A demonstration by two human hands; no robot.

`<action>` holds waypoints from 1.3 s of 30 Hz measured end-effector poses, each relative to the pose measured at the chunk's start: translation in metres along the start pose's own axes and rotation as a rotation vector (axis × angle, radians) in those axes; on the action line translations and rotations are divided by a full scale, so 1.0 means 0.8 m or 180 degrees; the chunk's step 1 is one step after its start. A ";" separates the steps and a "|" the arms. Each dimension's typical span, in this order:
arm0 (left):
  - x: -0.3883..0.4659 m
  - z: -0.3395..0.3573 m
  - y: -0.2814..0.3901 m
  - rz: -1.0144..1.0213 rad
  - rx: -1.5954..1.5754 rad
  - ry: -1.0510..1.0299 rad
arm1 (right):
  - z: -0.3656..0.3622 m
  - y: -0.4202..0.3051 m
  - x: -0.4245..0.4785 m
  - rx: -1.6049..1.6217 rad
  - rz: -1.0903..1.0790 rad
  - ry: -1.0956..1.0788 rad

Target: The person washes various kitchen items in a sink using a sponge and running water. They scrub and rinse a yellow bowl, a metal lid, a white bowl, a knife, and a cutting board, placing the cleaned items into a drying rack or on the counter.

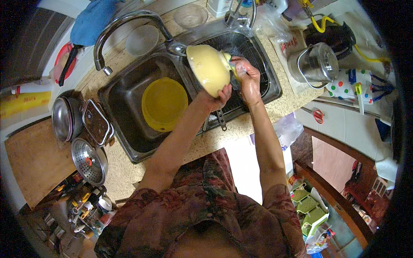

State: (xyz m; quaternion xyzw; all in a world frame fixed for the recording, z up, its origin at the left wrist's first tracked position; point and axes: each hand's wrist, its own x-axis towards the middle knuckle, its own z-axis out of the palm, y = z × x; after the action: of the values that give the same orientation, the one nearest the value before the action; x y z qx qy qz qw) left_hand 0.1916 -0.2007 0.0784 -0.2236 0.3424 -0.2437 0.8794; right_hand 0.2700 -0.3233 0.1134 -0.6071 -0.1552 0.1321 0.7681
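A yellow bowl [208, 69], wet and tilted on its side, is held over the divider and right basin of a double sink. My left hand [221, 96] grips its lower rim, with the fingertips showing on the outer wall. At the bowl's base, my right hand [246, 72] holds a cloth or sponge [237, 72], partly hidden by the fingers; suds are on the hand. Below them lies a black wire rack [266, 77] in the right basin. A round yellow basin [165, 104] rests in the left sink basin [129, 129].
A curved chrome faucet [129, 14] arches over the left basin's back corner. Metal bowls [61, 119], a glass container [95, 122] and a steel colander [88, 161] stand left of the sink. At right is a lidded metal pail [317, 63]; red-handled scissors [318, 116] hang below.
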 end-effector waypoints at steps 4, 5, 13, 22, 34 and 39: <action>0.012 -0.045 0.020 -0.0429 -0.0035 -0.0909 | 0.016 -0.012 0.004 -0.0544 -0.0317 -0.0202; 0.019 -0.060 0.026 -0.0386 0.0100 -0.1058 | 0.017 -0.009 0.008 -0.0711 -0.0331 -0.0134; 0.006 -0.062 -0.011 0.0590 0.0401 -0.0300 | 0.015 0.056 -0.001 -0.0247 -0.0181 0.0278; 0.012 -0.058 -0.003 0.0547 0.0035 0.0236 | -0.022 0.071 0.025 0.1316 0.1075 0.0423; -0.067 -0.122 0.011 0.0286 -0.0899 -0.0216 | -0.004 0.088 0.044 -0.0383 0.1600 0.1629; -0.085 -0.129 0.018 0.0468 -0.0999 0.0004 | 0.028 0.079 0.047 -0.0363 0.1822 0.2235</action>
State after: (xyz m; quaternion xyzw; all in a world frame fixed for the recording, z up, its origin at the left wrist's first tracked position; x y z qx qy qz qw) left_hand 0.0783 -0.1733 0.0353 -0.3323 0.3922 -0.1224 0.8490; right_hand 0.2948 -0.2744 0.0593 -0.6749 0.2816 0.1165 0.6721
